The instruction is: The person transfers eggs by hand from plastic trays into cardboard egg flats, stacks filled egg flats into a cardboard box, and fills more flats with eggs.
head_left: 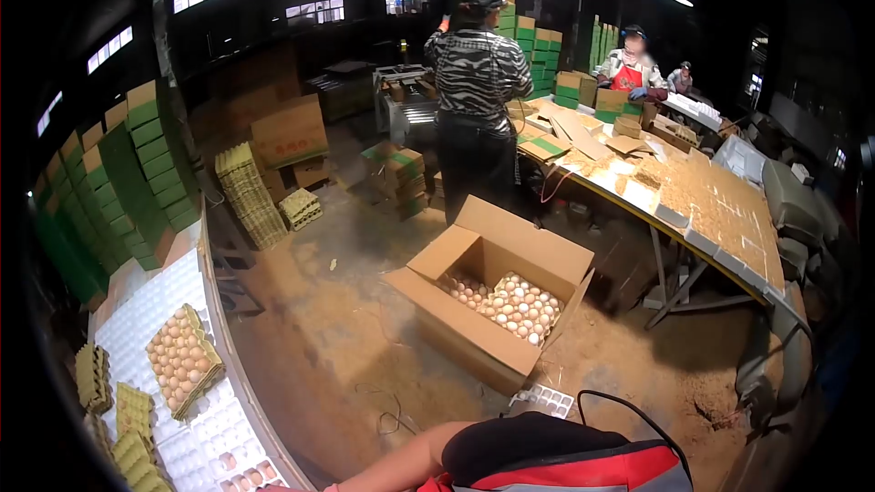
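Left hand: at the very bottom edge, lower left; only a sliver of my hand shows, rest cut off. Can't tell how far open, or whether it has hold of anything.
Left arm: my bare forearm runs from bottom centre toward lower left.
Right hand: out of frame, can't tell its state.
Loose eggs: a few brown eggs sit in cups of a white tray, bottom left, just beside my left hand.
Full tray: pulp tray of eggs, lower left, tilted in view, on top of the white trays.
Pulp trays: yellowish stacks along the lower left edge.
Carton: open brown carton on the floor, centre, flaps out; eggs inside, on the right in a pulp tray, more at left, partly shaded.
By carton: white plastic tray on the floor, touching or just beside its near corner; can't tell which.
Green boxes: tall stacks, upper left.
Floor stacks: leaning pulp stack left of centre, shorter stack near it.
Co-workers: person in zebra-print top standing upper centre; person in red apron behind boxes, upper right; third person farther right.
Work table: yellow-edged table, right, cardboard pieces on it.
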